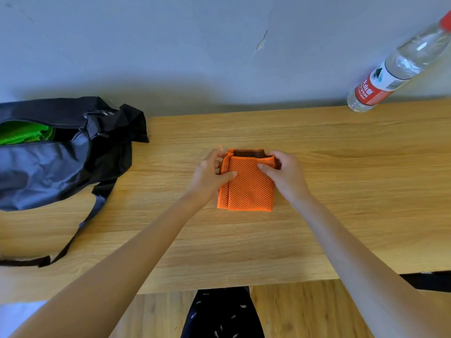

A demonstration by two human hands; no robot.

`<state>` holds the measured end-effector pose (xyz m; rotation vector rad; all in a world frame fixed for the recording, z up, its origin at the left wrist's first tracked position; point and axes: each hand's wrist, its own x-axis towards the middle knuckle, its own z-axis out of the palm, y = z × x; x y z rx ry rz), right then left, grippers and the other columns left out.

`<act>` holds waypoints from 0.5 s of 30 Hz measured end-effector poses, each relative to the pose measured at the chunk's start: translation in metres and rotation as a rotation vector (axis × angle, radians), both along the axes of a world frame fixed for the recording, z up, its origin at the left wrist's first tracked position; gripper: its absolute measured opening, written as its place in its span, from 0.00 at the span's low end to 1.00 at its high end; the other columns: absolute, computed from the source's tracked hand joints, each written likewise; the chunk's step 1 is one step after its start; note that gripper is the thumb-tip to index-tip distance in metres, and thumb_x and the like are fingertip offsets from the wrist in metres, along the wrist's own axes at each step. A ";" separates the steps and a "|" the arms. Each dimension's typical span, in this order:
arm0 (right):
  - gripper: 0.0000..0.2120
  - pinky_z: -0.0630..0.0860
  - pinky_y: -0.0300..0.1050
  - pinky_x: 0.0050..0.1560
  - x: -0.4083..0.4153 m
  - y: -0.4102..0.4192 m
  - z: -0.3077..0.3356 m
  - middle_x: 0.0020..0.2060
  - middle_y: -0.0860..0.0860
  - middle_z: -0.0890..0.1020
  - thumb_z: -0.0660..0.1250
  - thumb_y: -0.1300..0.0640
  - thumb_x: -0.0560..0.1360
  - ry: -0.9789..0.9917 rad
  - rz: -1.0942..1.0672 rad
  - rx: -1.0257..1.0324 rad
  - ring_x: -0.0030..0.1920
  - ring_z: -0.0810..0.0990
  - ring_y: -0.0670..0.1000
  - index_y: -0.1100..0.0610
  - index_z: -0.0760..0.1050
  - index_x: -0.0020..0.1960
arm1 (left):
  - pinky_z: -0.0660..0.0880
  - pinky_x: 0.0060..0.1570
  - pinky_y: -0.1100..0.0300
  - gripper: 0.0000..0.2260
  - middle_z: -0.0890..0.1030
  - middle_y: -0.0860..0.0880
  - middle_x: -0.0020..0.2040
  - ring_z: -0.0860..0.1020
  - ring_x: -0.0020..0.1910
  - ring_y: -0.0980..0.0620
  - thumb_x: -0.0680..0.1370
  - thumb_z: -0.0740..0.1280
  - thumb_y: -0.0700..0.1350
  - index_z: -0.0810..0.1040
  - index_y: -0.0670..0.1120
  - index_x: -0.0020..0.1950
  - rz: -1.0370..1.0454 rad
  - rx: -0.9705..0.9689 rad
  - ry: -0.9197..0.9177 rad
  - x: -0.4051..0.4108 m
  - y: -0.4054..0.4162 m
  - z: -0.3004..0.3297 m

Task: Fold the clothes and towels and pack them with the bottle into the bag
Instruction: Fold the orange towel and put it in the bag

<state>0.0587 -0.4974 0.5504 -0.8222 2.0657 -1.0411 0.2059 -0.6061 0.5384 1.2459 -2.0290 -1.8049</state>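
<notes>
You are looking down at a table point(341, 147) with a pale wood-grain top, pushed against a grey wall point(170, 45) with cracked, peeling paint. At the middle of the table lies an orange towel point(247, 186) of open mesh fabric dotted with small dark holes, folded into a thick, nearly square pad. Its far edge shows a stitched hem and a dark brown underside.

Your left hand point(210, 174) grips the towel's left side, thumb laid across the top and fingers curled at the far left corner. Your right hand point(285, 172) grips the right side in the same way, thumb on the mesh, fingers wrapped round the far right corner. Both bare forearms reach in from the near edge.

At the left end of the table sits a soft black and grey bag point(48, 162) of smooth, crumpled fabric, its top open. A bright green cloth point(22, 135) of similar mesh lies inside. A long black strap point(80, 228) trails from the bag toward the near edge.

At the far right, well apart from the towel, a clear plastic bottle point(395, 69) with a red and white label and a red cap stands by the wall.

Nothing lies between the towel and the bag.
</notes>
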 end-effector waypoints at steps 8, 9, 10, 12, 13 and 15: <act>0.23 0.70 0.42 0.55 -0.006 -0.009 -0.020 0.56 0.51 0.74 0.74 0.55 0.68 0.434 0.093 0.111 0.59 0.71 0.51 0.55 0.72 0.60 | 0.76 0.41 0.59 0.27 0.76 0.54 0.55 0.77 0.50 0.54 0.70 0.73 0.53 0.67 0.48 0.64 0.005 -0.440 -0.263 -0.004 0.002 -0.005; 0.26 0.68 0.43 0.57 -0.008 -0.011 -0.020 0.58 0.52 0.74 0.75 0.54 0.68 0.450 0.121 0.114 0.60 0.70 0.51 0.55 0.70 0.63 | 0.75 0.43 0.58 0.29 0.74 0.53 0.57 0.75 0.53 0.54 0.69 0.73 0.56 0.67 0.48 0.64 0.004 -0.496 -0.317 -0.005 0.003 -0.006; 0.28 0.67 0.44 0.58 -0.009 -0.013 -0.020 0.59 0.52 0.74 0.75 0.54 0.68 0.468 0.154 0.124 0.61 0.70 0.52 0.54 0.69 0.65 | 0.74 0.48 0.57 0.30 0.72 0.52 0.59 0.72 0.57 0.53 0.68 0.73 0.58 0.68 0.48 0.65 -0.008 -0.557 -0.371 -0.006 0.004 -0.008; 0.28 0.65 0.46 0.58 -0.011 -0.018 -0.018 0.59 0.51 0.76 0.74 0.55 0.68 0.486 0.214 0.154 0.61 0.69 0.53 0.53 0.70 0.66 | 0.69 0.57 0.55 0.31 0.70 0.49 0.60 0.67 0.61 0.50 0.68 0.73 0.59 0.69 0.49 0.66 -0.037 -0.639 -0.445 -0.009 0.005 -0.011; 0.27 0.64 0.47 0.58 -0.012 -0.021 -0.017 0.58 0.51 0.77 0.74 0.55 0.68 0.477 0.236 0.173 0.61 0.68 0.54 0.53 0.71 0.64 | 0.66 0.60 0.55 0.30 0.70 0.48 0.60 0.65 0.62 0.49 0.68 0.73 0.58 0.71 0.49 0.66 -0.048 -0.637 -0.460 -0.011 0.005 -0.012; 0.24 0.63 0.47 0.57 -0.016 -0.027 -0.014 0.57 0.51 0.78 0.74 0.57 0.67 0.441 0.266 0.223 0.62 0.67 0.54 0.52 0.73 0.62 | 0.61 0.61 0.56 0.25 0.69 0.48 0.59 0.63 0.61 0.48 0.69 0.74 0.54 0.74 0.47 0.62 -0.066 -0.579 -0.438 -0.015 0.004 -0.013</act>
